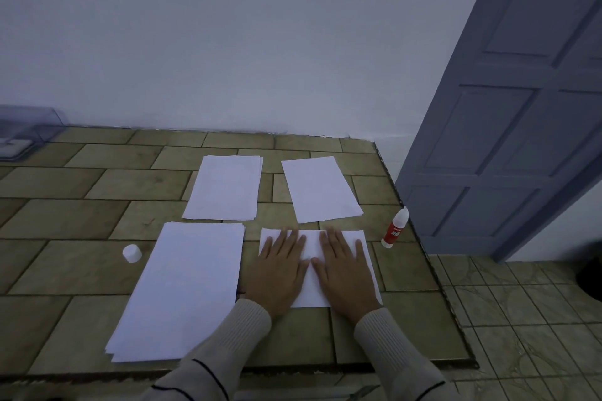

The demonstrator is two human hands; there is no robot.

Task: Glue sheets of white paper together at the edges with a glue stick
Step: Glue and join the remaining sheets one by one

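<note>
Lying at 8 o'clock from the hands, the big stack [182, 290] of white paper is showing slightly fanned edges at its near corner. A smaller stack [224, 187] is sitting at 11 o'clock, its right edge stepped, and a far sheet [321, 189] is lying at 1 o'clock, turned a little. The near sheet [312, 246], the smallest patch of white, is lying under both hands. The left hand [277, 273] and right hand [345, 273] are pressing on it palms down, fingers straight and flat, grasping nothing, thumbs nearly meeting. A glue stick [394, 228] with a red label and white pointed top is standing upright at 2 o'clock, just beside that sheet. A small white cap [132, 253] is resting at 9 o'clock, just left of the big stack.

Everything is sitting on a counter [81, 172] of olive-brown tiles, meeting a pale wall [228, 42] at 12 o'clock. A blue-grey panelled door [508, 140] is standing at 3 o'clock above a tiled floor [521, 319]. A clear plastic box [26, 130] is sitting at 10 o'clock.
</note>
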